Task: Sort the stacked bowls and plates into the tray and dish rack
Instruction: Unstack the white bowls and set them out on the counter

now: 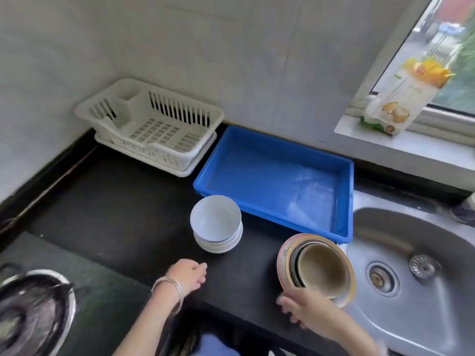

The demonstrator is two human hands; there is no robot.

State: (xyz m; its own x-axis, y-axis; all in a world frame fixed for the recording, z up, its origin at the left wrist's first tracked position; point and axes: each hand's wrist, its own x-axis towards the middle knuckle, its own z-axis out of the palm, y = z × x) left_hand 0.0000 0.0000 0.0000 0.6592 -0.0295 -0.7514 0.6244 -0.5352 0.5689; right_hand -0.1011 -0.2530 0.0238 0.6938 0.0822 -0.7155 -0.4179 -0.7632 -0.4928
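Gripping the tilted stack of bowls and plates (317, 268) from below, right hand (299, 308); heavy, slippery, breakable. Left hand (189, 274) loosely curled, empty.

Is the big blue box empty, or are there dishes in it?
Empty. The blue tray shows only its bare blue floor; the white bowls sit stacked on the counter beside it.

Right hand (298, 308) grips tilted nested bowls (318, 268) beside blue tray (272, 176).

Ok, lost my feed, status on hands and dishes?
Right hand gripping tilted tan stack by the sink. Left hand empty, near white bowls. Tray, rack empty.
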